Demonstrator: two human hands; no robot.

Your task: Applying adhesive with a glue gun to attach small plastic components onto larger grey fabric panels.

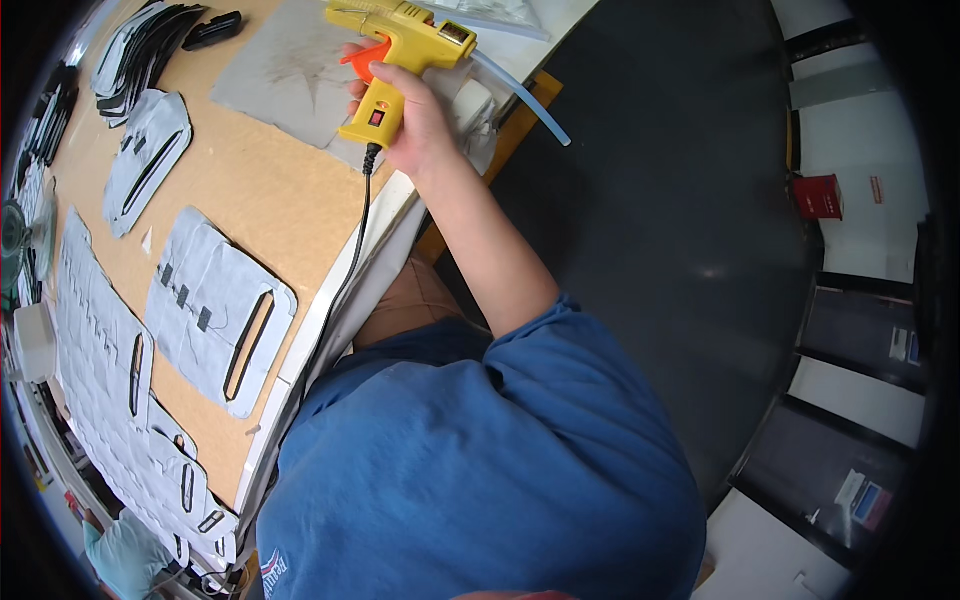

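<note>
At the upper middle, my right hand (418,125) is closed around the handle of a yellow hot glue gun (398,40). The fingers wrap the handle beside the orange trigger (366,62), and the thumb lies across it. A pale blue glue stick (525,100) sticks out of the gun's back end. From the handle's base a black cord (362,225) runs down along the table edge. Left of the gun lies a stained grey sheet (285,80). A grey panel with a slot and black tabs (195,310) rests on the table nearest me. My left hand is not in view.
More grey slotted panels (100,310) overlap along the table's left side. A stack of dark-edged pieces (145,55) lies at the far left. Another person (125,550) is at the lower left. Dark floor (640,250) spreads right, towards cabinets and a red box (818,197).
</note>
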